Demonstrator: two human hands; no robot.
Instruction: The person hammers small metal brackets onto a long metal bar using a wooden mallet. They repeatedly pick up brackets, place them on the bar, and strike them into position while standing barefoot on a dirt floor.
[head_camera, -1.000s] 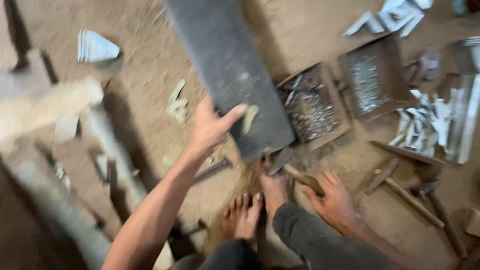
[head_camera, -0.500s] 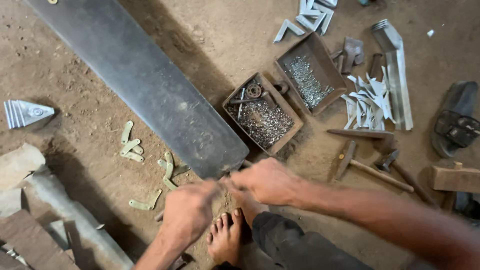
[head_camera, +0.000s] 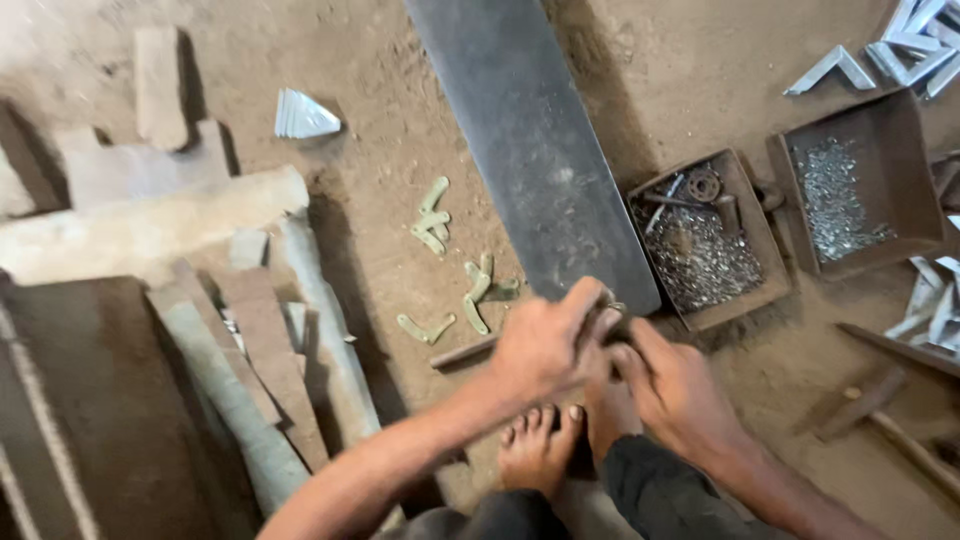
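Since half a second ago, the view has swung so the long dark metal plate (head_camera: 535, 150) now runs more upright. Both hands meet at its near end on the dirt floor (head_camera: 380, 120): the left hand (head_camera: 545, 345) curls over the edge, the right hand (head_camera: 675, 385) pinches beside it; what the fingers grip is hidden. Pale curved brackets (head_camera: 455, 270) lie left, a rusty tray of small metal bits (head_camera: 705, 245) right.

I see a packed brown dirt floor (head_camera: 300, 60) in soft daylight, pale rough timber offcuts (head_camera: 150, 225) piled left, shadows falling beside them.
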